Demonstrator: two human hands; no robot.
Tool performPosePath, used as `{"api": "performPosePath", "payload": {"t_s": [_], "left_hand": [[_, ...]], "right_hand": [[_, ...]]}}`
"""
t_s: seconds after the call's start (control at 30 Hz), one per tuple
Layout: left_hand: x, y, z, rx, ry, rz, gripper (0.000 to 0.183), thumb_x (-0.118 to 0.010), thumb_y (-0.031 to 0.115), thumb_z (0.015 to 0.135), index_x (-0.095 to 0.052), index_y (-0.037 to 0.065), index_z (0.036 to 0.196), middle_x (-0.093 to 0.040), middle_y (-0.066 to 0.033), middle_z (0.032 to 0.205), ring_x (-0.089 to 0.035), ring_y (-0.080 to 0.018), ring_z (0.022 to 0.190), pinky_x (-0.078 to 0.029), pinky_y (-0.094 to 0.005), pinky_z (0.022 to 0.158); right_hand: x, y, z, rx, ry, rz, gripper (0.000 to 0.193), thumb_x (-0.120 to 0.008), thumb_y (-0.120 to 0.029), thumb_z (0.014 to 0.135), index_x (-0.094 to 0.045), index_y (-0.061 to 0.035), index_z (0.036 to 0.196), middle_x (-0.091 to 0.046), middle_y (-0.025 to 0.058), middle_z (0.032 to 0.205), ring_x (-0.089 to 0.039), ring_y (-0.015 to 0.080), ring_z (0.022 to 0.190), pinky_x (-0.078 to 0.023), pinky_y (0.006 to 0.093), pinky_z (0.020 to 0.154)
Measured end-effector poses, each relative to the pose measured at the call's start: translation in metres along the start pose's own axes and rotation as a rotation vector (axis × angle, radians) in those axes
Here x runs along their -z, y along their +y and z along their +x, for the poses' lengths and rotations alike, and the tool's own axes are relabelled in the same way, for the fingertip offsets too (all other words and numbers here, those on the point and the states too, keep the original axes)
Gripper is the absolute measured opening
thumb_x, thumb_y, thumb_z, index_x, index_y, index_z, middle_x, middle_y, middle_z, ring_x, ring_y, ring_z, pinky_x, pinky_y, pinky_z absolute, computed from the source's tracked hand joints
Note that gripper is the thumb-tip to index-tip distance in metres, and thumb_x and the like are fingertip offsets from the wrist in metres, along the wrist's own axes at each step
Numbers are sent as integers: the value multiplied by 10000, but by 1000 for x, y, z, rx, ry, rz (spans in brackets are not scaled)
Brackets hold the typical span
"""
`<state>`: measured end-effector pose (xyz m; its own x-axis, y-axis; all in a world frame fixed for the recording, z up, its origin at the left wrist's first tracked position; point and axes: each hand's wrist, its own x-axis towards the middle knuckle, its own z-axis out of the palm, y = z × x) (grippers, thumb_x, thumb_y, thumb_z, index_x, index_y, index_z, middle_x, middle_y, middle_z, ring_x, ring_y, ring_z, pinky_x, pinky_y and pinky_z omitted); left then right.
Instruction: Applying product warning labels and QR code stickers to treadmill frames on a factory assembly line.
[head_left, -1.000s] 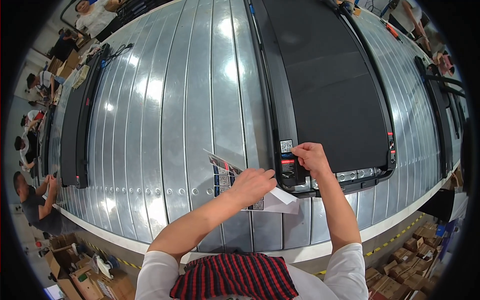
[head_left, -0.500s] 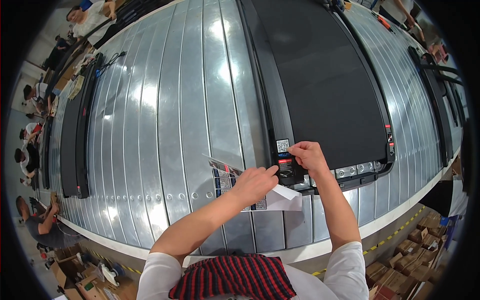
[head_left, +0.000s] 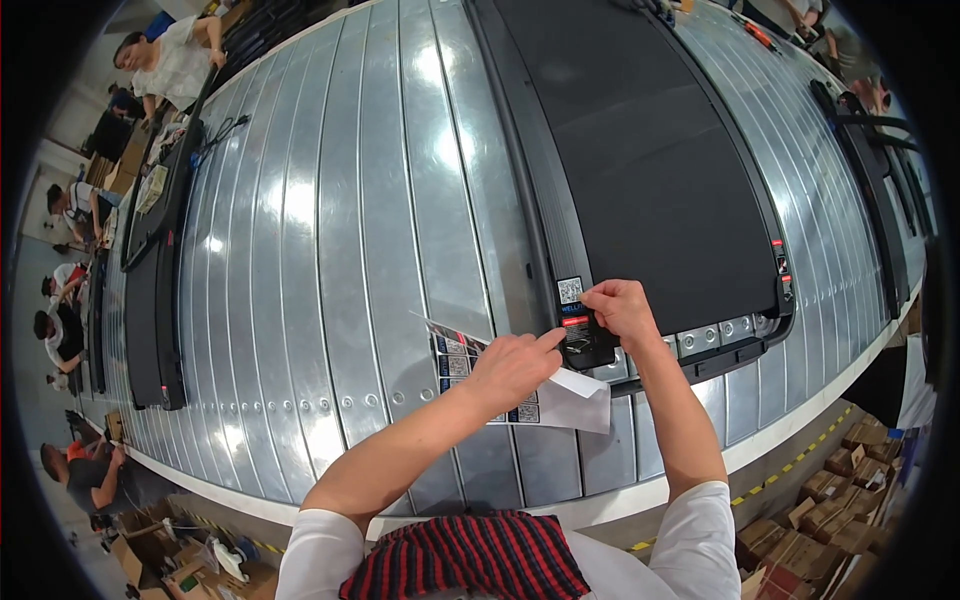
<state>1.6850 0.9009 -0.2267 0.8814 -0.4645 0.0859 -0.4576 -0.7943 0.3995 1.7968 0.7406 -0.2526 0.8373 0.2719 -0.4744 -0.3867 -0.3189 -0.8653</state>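
My right hand [head_left: 622,308] pinches the right edge of a sticker with a black-and-white square code [head_left: 570,291]. This sticker is at the near left corner of a black treadmill base [head_left: 650,170]. Just below it is a dark label with a red band [head_left: 577,335], close to the fingertips of my left hand [head_left: 515,370]. The left fingers are bent over a sheet of stickers [head_left: 452,365] and keep hold of it, the index finger reaching toward the label. Part of the sheet's white backing [head_left: 590,400] curls up beside the hand; my left hand and forearm hide its middle.
Metal slats form the broad worktable [head_left: 360,200]. Another black treadmill base [head_left: 152,320] lies at left, with a black frame [head_left: 160,215] over it; more black frames [head_left: 860,200] stand at right. Co-workers line the left side. Cardboard boxes [head_left: 800,510] fill the floor at lower right.
My hands stay nearly in place at the sticker and label, while the view shifts slightly. At the far left, a co-worker's black frame has come down over the other treadmill base.
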Motion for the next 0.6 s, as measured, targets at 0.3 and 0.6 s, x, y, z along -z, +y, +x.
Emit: {"api": "performPosePath", "payload": {"t_s": [0.3,0.6], "left_hand": [[6,0,13,18,-78,13,54,-527,59,654,-506,25,690,-501,-167,1122,-571,-252,691,-473,-368,566],[-5,-4,20,81,-226,122,49,-544,64,646,-525,19,655,-479,-193,1138,-593,-251,677,-486,-361,552]], "right_hand": [[-4,5,4,78,30,3,115,-615,-68,721,-603,37,676,-503,15,503,-434,66,423,-325,222,387],[-5,9,7,116,73,-62,117,-605,-65,696,-610,45,656,-542,43,512,-484,80,434,-384,225,413]]}}
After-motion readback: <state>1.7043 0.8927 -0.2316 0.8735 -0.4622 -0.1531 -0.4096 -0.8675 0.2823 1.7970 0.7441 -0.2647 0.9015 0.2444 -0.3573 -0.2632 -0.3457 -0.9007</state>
